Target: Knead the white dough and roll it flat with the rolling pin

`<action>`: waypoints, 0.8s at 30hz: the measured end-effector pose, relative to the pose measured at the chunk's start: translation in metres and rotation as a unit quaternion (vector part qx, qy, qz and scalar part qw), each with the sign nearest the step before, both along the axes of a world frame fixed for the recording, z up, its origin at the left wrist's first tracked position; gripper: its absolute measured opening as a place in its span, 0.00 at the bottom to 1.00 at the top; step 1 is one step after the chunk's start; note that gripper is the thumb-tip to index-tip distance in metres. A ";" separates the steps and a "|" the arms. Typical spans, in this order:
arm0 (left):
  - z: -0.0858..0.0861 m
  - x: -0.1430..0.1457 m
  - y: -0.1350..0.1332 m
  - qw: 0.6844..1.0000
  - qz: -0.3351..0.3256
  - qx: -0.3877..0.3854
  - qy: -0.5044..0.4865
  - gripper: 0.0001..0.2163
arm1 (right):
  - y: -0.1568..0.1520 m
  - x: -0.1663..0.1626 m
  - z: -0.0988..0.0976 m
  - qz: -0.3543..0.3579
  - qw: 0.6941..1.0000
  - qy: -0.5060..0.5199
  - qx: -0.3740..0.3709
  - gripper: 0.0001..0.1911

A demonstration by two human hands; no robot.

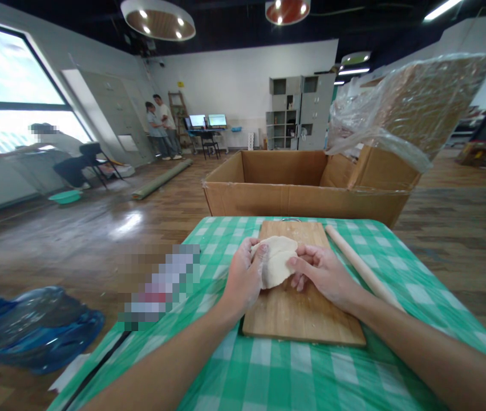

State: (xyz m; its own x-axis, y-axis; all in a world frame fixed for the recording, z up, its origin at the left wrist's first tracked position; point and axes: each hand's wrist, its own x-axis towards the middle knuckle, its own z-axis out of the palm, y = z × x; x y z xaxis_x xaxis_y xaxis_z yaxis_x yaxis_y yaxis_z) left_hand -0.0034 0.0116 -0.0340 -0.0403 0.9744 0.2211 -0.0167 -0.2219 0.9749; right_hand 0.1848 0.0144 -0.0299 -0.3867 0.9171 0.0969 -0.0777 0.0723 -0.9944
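A flattened round of pale dough [278,262] is held up above the wooden cutting board [303,319]. My left hand [245,274] grips its left edge, thumb on the near face and fingers behind. On the other side, my right hand [320,271] pinches the right edge between thumb and fingers; some fingertips show below the dough. A fold or crease runs across the dough's face. To the right of the board lies a wooden rolling pin [365,268], touched by neither hand.
The table has a green checked cloth [268,377]. A blurred-out device [161,288] with a black cable lies on its left side. Beyond stands a big cardboard box [286,197]. A blue water jug [37,328] is on the floor at left. Several people are in the background.
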 end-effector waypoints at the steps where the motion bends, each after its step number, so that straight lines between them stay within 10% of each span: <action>1: 0.001 0.000 -0.001 0.999 -0.023 -0.012 -0.026 0.17 | 0.000 0.000 0.000 -0.009 1.000 -0.007 0.007 0.19; 8: 0.011 0.003 -0.008 0.977 -0.186 -0.084 -0.062 0.21 | 0.004 0.003 -0.007 -0.079 0.996 0.021 0.041 0.15; 18: 0.005 0.005 -0.006 0.987 -0.121 -0.094 -0.052 0.21 | 0.002 0.005 -0.004 0.040 0.999 -0.010 0.031 0.15; 24: 0.007 0.003 -0.006 0.967 -0.198 -0.135 -0.086 0.23 | 0.003 0.004 -0.006 -0.049 0.998 0.019 0.030 0.16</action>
